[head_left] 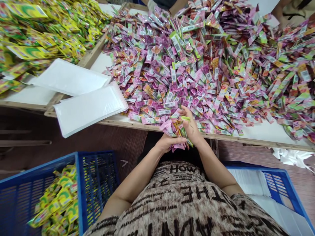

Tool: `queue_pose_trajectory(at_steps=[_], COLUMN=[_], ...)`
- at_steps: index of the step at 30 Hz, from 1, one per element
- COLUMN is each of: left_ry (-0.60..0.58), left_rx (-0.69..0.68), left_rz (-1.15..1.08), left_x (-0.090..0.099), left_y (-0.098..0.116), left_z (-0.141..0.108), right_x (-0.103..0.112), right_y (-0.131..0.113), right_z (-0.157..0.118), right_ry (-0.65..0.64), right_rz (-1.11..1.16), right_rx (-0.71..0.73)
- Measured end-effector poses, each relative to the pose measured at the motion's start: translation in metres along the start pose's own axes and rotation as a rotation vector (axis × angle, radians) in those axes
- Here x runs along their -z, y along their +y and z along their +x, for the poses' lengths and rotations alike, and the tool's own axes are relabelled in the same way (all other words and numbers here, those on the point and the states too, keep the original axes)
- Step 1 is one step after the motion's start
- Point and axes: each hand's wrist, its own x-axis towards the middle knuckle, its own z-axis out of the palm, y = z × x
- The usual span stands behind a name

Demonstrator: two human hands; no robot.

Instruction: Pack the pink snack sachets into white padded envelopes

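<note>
A bunch of small stick sachets, pink, green and orange, is gathered between my two hands just over the table's near edge. My left hand is wrapped round the bunch from below and the left, its thumb lying across the front. On the right side, my right hand cups the same sachets, with its fingers reaching up behind them. Directly beyond both hands spreads a large heap of loose purple and pink sachets, many showing barcodes. The undersides of the bunch and some fingertips are hidden.
Left of the heap lie two white padded envelopes, jutting over the wooden table edge. Yellow-green packets fill the table's left section. Blue crates flank me; the right crate holds white envelopes. A person's arm shows across the table.
</note>
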Motion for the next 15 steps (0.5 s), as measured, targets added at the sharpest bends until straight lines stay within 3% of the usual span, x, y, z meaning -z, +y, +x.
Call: queue_pose_trajectory(at_steps=[4,10,15], left_ry=[0.126,0.204,0.328], left_rx=[-0.066,-0.153,-0.13], left_rz=[-0.021,0.104,0.288], left_x=[-0.003,0.002,0.019], left_y=[-0.002,0.001,0.001], left_z=[0.0,-0.008,-0.011], right_x=[-0.001,0.001,-0.001], right_y=[0.0,-0.006,-0.003], right_z=[0.007,-0.006,-0.029], right_ry=[0.003,-0.088,0.094], right_rz=[-0.129,0.374,0.395], right_rx=[-0.056,0.01,-0.024])
